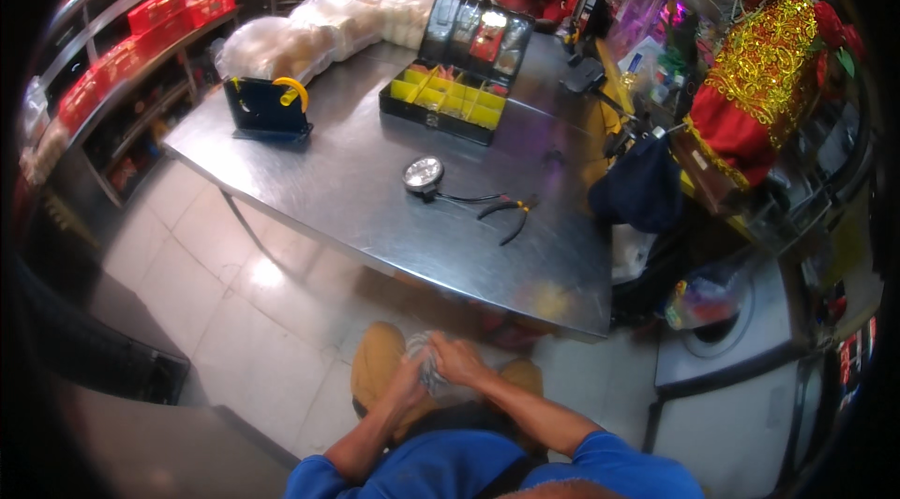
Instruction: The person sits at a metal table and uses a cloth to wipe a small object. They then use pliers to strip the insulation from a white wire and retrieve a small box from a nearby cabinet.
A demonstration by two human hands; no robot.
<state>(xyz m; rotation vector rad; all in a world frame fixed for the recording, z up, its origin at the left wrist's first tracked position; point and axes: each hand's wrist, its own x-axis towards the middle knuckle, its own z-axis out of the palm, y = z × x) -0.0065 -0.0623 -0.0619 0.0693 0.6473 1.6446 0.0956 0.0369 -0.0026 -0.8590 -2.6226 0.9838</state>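
I am seated with both hands together over my lap, in front of the metal table. A crumpled grey-and-white cloth is bunched between them. My left hand closes on it from the left, fingers partly hidden. My right hand grips it from the right. On the table beyond lies a round lamp with a clear lens, its dark cable running right. Cutting pliers with dark handles lie open at the cable's end. Farther back stands an open black case with yellow compartments holding small parts.
A dark upright stand with a yellow ring is at the table's left. Plastic bags of bread rolls line the back left. A person in red is at the far end. A dark cloth hangs at the right edge.
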